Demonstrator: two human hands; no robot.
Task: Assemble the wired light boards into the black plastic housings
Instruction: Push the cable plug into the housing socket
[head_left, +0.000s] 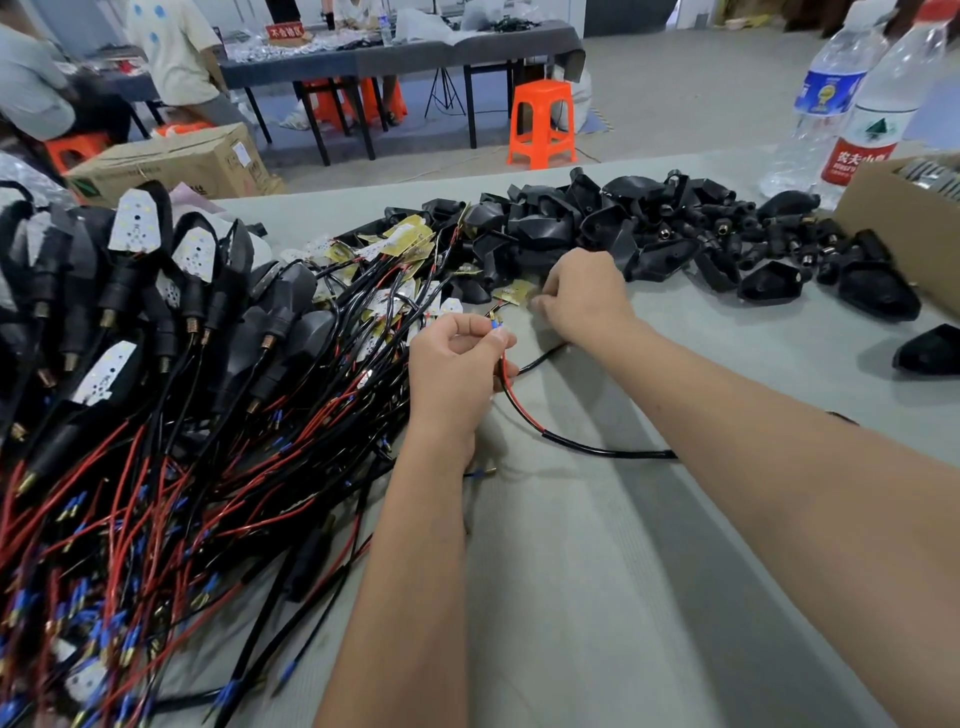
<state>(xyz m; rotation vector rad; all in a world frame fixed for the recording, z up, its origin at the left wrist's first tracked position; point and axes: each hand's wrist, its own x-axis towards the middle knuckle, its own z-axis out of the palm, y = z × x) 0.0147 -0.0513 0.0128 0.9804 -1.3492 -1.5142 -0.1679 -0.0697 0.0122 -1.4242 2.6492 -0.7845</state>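
My left hand (457, 364) pinches the blue-tipped end of a red and black wire (524, 415) that loops over the table toward my right forearm. My right hand (584, 299) holds a small yellow light board (511, 292) at its fingertips, just in front of the heap of empty black plastic housings (649, 234). A tangle of wired light boards (395, 270) lies left of my hands. Finished housings with white boards fitted (135, 270) are stacked at the far left, their wires trailing toward me.
Two water bottles (852, 104) and a cardboard box (904, 228) stand at the table's right back. One loose black housing (930, 353) lies at the right edge. Beyond the table are an orange stool (543, 122), another workbench and seated people.
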